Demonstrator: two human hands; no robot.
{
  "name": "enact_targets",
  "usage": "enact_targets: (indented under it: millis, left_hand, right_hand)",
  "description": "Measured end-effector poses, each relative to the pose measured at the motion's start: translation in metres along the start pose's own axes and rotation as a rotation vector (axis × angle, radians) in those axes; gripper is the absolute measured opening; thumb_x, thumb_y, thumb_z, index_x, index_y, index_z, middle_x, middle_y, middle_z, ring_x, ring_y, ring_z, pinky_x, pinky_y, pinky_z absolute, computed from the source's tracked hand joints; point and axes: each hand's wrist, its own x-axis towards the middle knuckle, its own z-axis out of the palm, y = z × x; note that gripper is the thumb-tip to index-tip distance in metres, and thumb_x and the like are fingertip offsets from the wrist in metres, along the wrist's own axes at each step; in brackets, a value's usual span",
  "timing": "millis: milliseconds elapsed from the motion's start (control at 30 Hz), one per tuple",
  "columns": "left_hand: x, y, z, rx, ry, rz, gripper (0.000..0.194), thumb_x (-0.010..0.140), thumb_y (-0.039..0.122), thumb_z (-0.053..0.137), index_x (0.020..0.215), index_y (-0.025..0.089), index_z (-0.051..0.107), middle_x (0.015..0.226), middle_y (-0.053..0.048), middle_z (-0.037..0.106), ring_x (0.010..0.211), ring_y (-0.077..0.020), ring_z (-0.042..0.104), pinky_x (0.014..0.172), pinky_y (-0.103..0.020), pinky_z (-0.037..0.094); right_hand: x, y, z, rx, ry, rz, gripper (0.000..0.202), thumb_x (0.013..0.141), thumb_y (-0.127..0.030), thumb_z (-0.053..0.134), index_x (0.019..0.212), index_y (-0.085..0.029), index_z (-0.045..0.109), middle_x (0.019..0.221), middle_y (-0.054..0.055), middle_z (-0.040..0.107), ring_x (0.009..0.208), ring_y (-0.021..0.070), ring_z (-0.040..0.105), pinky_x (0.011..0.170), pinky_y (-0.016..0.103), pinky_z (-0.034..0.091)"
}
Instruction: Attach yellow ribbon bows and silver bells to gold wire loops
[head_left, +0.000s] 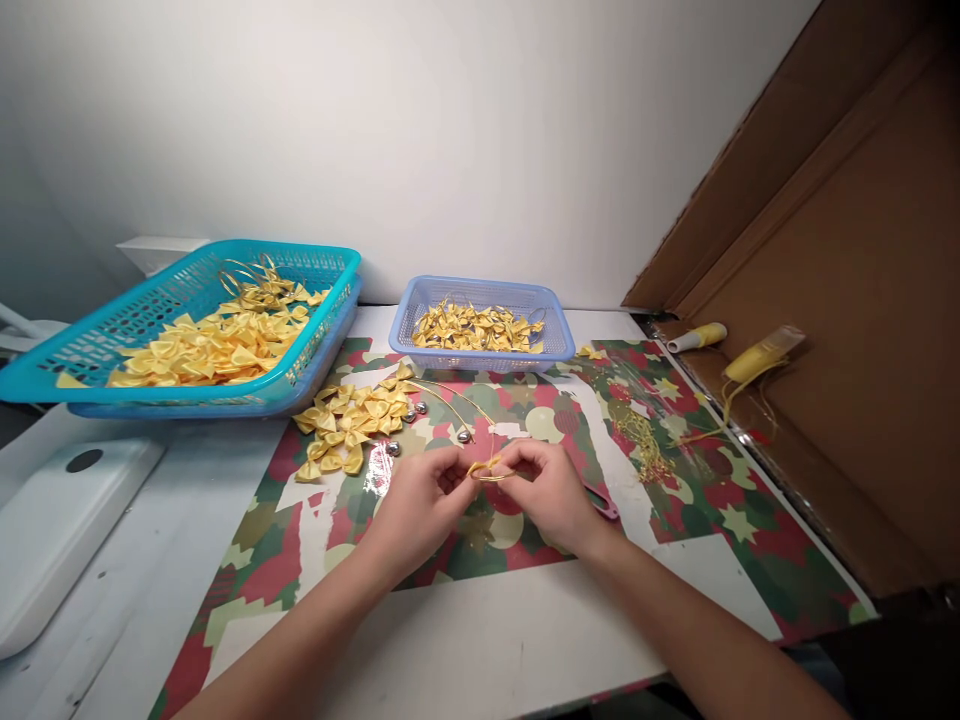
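Between my hands is a small yellow ribbon bow (489,466) with gold cord along it. My left hand (429,500) pinches its left end between thumb and fingertips. The other end is in the closed fingers of my right hand (547,495). Just beyond my fingers lie thin gold cords (456,400) and a silver bell (464,436). A loose pile of yellow bows (356,418) is left of my left hand, with several more bells near it. Partly hidden by my right wrist lies a pink-handled tool (606,505) whose kind I cannot tell.
A turquoise basket (322,340) holding many yellow bows stands at the left. The smaller blue basket (480,358) at the back holds bows with cord. Cut gold cords (643,445) lie to the right, near two yellow thread spools (761,355) by the cardboard wall (840,300).
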Motion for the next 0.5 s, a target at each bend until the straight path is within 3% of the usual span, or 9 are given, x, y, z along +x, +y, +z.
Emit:
enact_targets:
  millis: [67, 167, 233, 333, 400, 500]
  left_hand:
    - [0.000, 0.000, 0.000, 0.020, 0.019, 0.000, 0.025, 0.080, 0.036, 0.055, 0.067, 0.017, 0.062, 0.062, -0.001, 0.061, 0.057, -0.0142, 0.052, 0.051, -0.023, 0.035]
    - [0.000, -0.001, 0.001, 0.033, 0.051, 0.009, 0.024, 0.081, 0.035, 0.054, 0.067, 0.018, 0.062, 0.059, 0.000, 0.057, 0.055, -0.0131, 0.048, 0.049, -0.022, 0.033]
    - [-0.001, -0.001, 0.002, 0.048, 0.070, 0.017, 0.022, 0.080, 0.033, 0.053, 0.064, 0.018, 0.059, 0.056, 0.002, 0.054, 0.053, -0.0124, 0.046, 0.048, -0.022, 0.032]
    - [-0.001, -0.001, 0.003, 0.102, 0.069, 0.028, 0.023, 0.079, 0.030, 0.052, 0.059, 0.019, 0.053, 0.053, 0.003, 0.050, 0.051, -0.0118, 0.043, 0.048, -0.023, 0.030]
    - [-0.001, 0.000, 0.004, 0.153, 0.059, 0.031, 0.025, 0.079, 0.029, 0.050, 0.055, 0.019, 0.047, 0.052, 0.003, 0.048, 0.050, -0.0116, 0.041, 0.048, -0.023, 0.028]
    - [-0.003, 0.002, 0.006, 0.217, 0.057, 0.044, 0.025, 0.077, 0.025, 0.049, 0.055, 0.020, 0.039, 0.051, 0.003, 0.046, 0.050, -0.0116, 0.040, 0.048, -0.023, 0.027]
  right_hand:
    - [0.000, -0.001, 0.000, -0.052, 0.044, -0.001, 0.009, 0.072, -0.026, 0.067, 0.067, -0.018, 0.066, 0.078, 0.004, 0.070, 0.072, 0.0164, 0.063, 0.066, 0.028, 0.049]
    - [-0.005, -0.006, 0.002, -0.212, 0.125, 0.011, 0.024, 0.073, -0.030, 0.067, 0.053, -0.018, 0.059, 0.058, 0.001, 0.062, 0.056, 0.0134, 0.054, 0.054, 0.026, 0.042]
    - [-0.011, -0.010, 0.004, -0.238, 0.094, 0.024, 0.031, 0.076, -0.033, 0.064, 0.050, -0.018, 0.057, 0.050, 0.000, 0.056, 0.049, 0.0121, 0.048, 0.049, 0.025, 0.036]
    - [-0.018, -0.013, 0.006, -0.215, 0.023, -0.012, 0.025, 0.085, -0.038, 0.055, 0.083, -0.018, 0.072, 0.054, 0.000, 0.060, 0.049, 0.0130, 0.049, 0.051, 0.026, 0.037]
    - [-0.019, -0.013, 0.006, -0.302, 0.043, -0.048, 0.031, 0.088, -0.036, 0.051, 0.105, -0.019, 0.070, 0.050, -0.002, 0.057, 0.046, 0.0132, 0.046, 0.050, 0.027, 0.034]
    - [-0.015, -0.011, 0.004, -0.493, 0.099, -0.057, 0.031, 0.086, -0.032, 0.051, 0.105, -0.018, 0.071, 0.045, -0.003, 0.048, 0.044, 0.0132, 0.039, 0.049, 0.027, 0.028]
